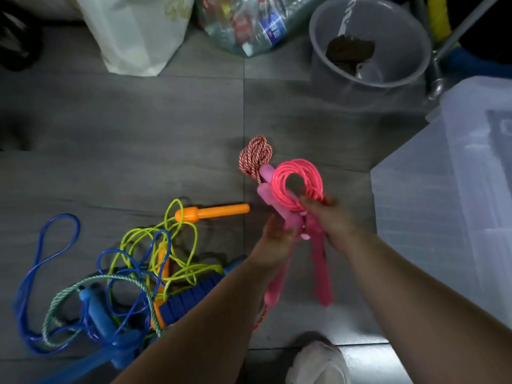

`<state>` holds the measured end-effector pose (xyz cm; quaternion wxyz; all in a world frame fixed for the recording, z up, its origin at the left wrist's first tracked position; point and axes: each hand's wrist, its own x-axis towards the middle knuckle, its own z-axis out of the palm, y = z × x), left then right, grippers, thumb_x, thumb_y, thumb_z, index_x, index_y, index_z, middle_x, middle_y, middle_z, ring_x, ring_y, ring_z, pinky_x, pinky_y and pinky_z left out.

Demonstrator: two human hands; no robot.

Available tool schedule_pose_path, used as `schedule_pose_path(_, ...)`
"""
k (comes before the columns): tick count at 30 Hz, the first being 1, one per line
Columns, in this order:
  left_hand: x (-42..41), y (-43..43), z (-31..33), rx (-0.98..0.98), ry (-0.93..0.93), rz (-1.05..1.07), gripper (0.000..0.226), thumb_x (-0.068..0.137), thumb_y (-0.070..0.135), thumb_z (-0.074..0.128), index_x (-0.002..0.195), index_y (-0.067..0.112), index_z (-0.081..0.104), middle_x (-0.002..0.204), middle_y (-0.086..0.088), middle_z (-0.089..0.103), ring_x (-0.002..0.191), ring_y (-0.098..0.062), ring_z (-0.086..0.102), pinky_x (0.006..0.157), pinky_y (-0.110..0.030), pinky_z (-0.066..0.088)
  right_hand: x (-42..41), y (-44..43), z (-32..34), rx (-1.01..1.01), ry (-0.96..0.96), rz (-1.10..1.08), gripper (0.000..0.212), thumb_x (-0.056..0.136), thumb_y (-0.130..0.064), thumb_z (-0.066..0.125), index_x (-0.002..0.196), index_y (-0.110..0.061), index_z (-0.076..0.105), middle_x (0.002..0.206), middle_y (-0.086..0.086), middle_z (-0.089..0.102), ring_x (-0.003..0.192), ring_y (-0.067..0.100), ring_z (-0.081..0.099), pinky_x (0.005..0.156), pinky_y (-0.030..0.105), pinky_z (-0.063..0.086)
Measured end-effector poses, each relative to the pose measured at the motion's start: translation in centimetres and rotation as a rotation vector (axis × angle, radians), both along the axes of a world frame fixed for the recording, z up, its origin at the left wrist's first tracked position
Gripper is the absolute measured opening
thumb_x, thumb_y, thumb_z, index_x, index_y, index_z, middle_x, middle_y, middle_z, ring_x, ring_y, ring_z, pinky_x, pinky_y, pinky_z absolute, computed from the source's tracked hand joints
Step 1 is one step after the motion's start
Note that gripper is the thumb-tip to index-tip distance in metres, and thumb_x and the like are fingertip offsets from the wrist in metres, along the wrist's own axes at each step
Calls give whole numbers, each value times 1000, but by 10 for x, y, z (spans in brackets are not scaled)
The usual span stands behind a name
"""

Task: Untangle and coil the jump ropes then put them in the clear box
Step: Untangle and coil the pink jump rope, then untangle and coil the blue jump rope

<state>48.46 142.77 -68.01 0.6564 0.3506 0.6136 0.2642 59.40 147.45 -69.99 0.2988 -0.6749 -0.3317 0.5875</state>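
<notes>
While your right hand (331, 214) pinched the pink rope (296, 181) below its loops, it seemed light, springy, best gripped there; your left hand (277, 239) was too blurred to judge.

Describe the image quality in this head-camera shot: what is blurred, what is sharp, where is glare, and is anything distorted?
Head view: the left hand, the right hand and the pink handles hanging below them are motion-blurred; the orange handle is crisp; glare sits on the floor beside the shoe; the top left corner is dark; the wide lens slants the clear box.
</notes>
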Motion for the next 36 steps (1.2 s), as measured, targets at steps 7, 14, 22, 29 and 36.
schedule_pose_path(7,-41,-31,-30,-172,202,-100,31,94,13,45,125,13,49,111,-7,55,93,-15,50,68,-23,40,15,30,-5,8,-355,77,27,91,0,47,114,14,52,82,18,60,45,-1,46,39,4,34)
schedule_pose_path(14,-59,-37,-33,-132,316,-129,39,95,16,45,133,15,44,134,-6,50,121,-17,47,83,-16,30,12,48,-12,65,-523,32,35,90,0,48,123,12,45,128,28,50,106,27,52,52,0,36)
schedule_pose_path(22,-78,-47,-21,-55,469,-145,34,96,12,39,128,16,51,125,-7,56,97,-13,49,77,-21,35,22,46,-12,-17,-752,167,21,92,-1,39,111,-7,48,122,27,53,112,34,51,54,18,33)
schedule_pose_path(29,-113,-77,9,2,584,-229,26,96,15,38,95,13,63,92,-9,59,97,-31,56,65,-29,33,3,17,30,100,-856,274,29,91,-1,39,114,4,56,120,24,57,113,35,52,82,29,36)
schedule_pose_path(36,-183,-141,32,-59,801,-121,34,88,16,54,122,16,57,128,-6,55,116,-25,51,86,-29,40,-75,-47,73,69,-754,994,30,94,-15,43,121,-9,55,128,10,54,118,26,49,96,30,37)
